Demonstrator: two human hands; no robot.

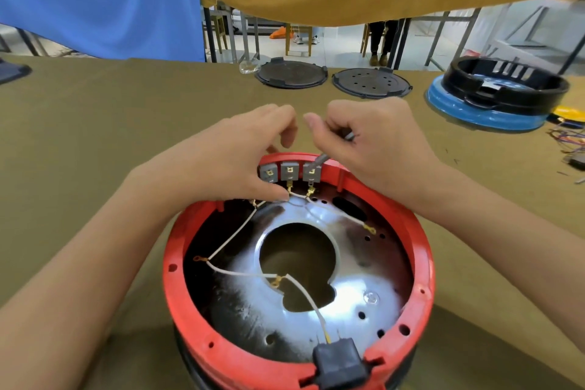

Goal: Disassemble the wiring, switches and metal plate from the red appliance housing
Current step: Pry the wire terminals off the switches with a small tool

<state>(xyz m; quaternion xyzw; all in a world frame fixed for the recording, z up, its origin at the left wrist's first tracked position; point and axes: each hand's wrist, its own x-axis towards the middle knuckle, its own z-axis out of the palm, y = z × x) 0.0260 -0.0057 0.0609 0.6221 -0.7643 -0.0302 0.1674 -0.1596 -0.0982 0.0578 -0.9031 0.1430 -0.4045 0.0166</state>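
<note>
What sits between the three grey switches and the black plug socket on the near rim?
Head view: the metal plate with its large centre hole, crossed by white wires, spans from the grey switches to the black plug socket.

head view | worn on head | faces forward-down | close over table (95,123) | single view

Both hands (304,149) at red housing's (177,288) switches (289,171)

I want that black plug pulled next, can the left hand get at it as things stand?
Probably yes. The plug sits exposed on the housing's near rim with nothing over it. The left hand is busy at the switches on the far rim, so it must let go first.
</note>
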